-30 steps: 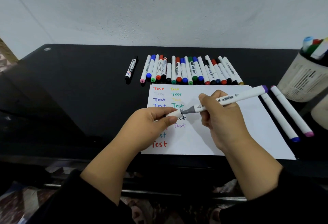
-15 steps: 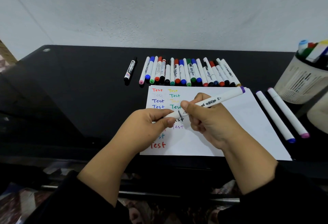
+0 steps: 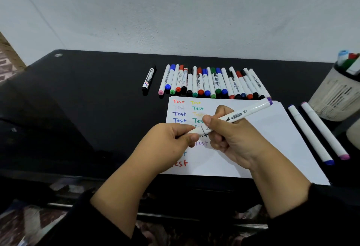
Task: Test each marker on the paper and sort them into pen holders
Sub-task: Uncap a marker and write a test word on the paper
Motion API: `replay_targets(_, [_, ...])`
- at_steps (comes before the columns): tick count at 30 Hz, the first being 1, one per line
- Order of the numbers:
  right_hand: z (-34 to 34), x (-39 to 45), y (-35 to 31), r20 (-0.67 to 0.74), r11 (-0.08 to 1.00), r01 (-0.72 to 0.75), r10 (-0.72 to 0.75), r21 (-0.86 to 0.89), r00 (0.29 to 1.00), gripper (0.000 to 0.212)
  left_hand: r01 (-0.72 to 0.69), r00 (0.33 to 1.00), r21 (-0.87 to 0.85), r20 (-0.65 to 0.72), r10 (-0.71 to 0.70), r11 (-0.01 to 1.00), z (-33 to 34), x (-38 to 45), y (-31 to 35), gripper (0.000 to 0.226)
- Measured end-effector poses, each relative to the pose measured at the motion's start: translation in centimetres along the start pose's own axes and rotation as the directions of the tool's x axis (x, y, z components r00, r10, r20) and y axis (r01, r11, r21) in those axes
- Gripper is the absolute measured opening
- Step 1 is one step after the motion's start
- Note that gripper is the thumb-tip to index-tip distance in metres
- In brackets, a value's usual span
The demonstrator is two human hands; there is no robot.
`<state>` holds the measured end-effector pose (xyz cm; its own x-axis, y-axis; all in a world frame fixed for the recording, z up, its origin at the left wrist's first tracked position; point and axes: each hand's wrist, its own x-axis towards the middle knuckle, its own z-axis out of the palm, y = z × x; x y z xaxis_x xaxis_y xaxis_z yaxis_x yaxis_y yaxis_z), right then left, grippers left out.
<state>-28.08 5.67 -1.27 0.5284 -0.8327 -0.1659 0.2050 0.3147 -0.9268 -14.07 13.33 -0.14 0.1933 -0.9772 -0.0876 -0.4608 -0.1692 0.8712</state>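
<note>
White purple-ended marker held above white paper sheet, both hands.
Right hand fingers curl round the barrel; left hand thumb and forefinger pinch its capped near end.

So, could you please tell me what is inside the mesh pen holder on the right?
The mesh pen holder shows marker caps in light blue, red and green above its rim; their barrels and anything deeper are hidden by its wall.

A single head-worn camera looks forward and down, close over the black surface, wall beyond it.
</note>
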Motion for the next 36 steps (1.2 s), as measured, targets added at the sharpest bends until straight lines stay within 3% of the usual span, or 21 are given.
replay_targets(4, [0.8,0.2,0.3,-0.109,0.998,0.025,-0.031,-0.058,0.994,0.029,0.037,0.998,0.070,-0.050,-0.034,0.997,-0.3,0.2,-0.1,0.021])
replay_targets(7, [1.0,0.2,0.0,-0.167,0.996,0.030,-0.043,-0.079,0.985,0.010,0.068,0.995,0.102,-0.085,-0.060,0.992,-0.7,0.4,0.0,0.020])
replay_targets(12, [-0.6,0.0,-1.3,-0.372,0.994,0.102,-0.105,-0.027,0.922,0.021,0.130,0.982,0.101,-0.148,-0.114,0.986,-1.8,0.3,-0.6,0.014])
replay_targets(14, [-1.1,-0.2,-1.5,-0.421,0.969,0.115,-0.199,-0.217,0.885,0.028,0.134,0.980,0.099,-0.158,-0.118,0.986,-2.1,0.3,-0.6,0.016])
replay_targets(16, [-1.4,-0.5,-1.4,-0.337,0.838,0.152,-0.369,-0.525,0.866,0.031,0.130,0.982,0.092,-0.150,-0.116,0.987,-2.1,0.3,-0.3,0.016])
replay_targets(19, [-1.2,-0.8,-0.9,-0.034,0.415,0.240,-0.554,-0.878,0.832,0.044,0.105,0.987,0.073,-0.127,-0.095,0.992,-1.7,0.2,0.4,0.017])
replay_targets(21, [-1.0,-0.9,-0.6,0.101,0.158,0.246,-0.611,-0.956,0.785,0.043,0.077,0.993,0.072,-0.100,-0.069,0.994,-1.2,0.0,1.0,0.018])
replay_targets(22, [-1.0,-0.9,-0.6,0.136,0.079,0.242,-0.643,-0.967,0.754,0.039,0.056,0.995,0.064,-0.087,-0.050,0.996,-0.9,-0.2,1.2,0.018])
replay_targets(25, [-1.4,-1.2,-0.9,0.193,-0.034,0.240,-0.706,-0.970,0.681,0.029,0.000,0.997,-0.020,-0.071,-0.001,1.000,0.1,-0.6,1.8,0.011])
replay_targets(26, [-1.8,-1.4,-1.2,0.215,-0.057,0.253,-0.719,-0.966,0.660,0.026,-0.010,0.998,-0.056,-0.063,0.006,0.998,0.4,-0.8,2.1,0.011])
replay_targets(30, [-3.7,-2.2,-3.0,0.189,-0.053,0.234,-0.773,-0.971,0.606,0.017,-0.051,0.998,-0.051,-0.028,0.050,0.997,1.4,0.1,3.1,0.047])
replay_targets(34, [-6.0,-3.6,-6.1,0.108,-0.023,0.152,-0.806,-0.988,0.583,0.012,-0.069,0.996,0.168,0.059,0.060,0.983,3.7,2.3,3.8,0.059])
replay_targets(36, [-7.1,-4.6,-7.8,0.024,0.045,0.103,-0.813,-0.994,0.582,0.014,-0.069,0.994,0.261,0.103,0.043,0.963,5.4,3.6,4.3,0.065])
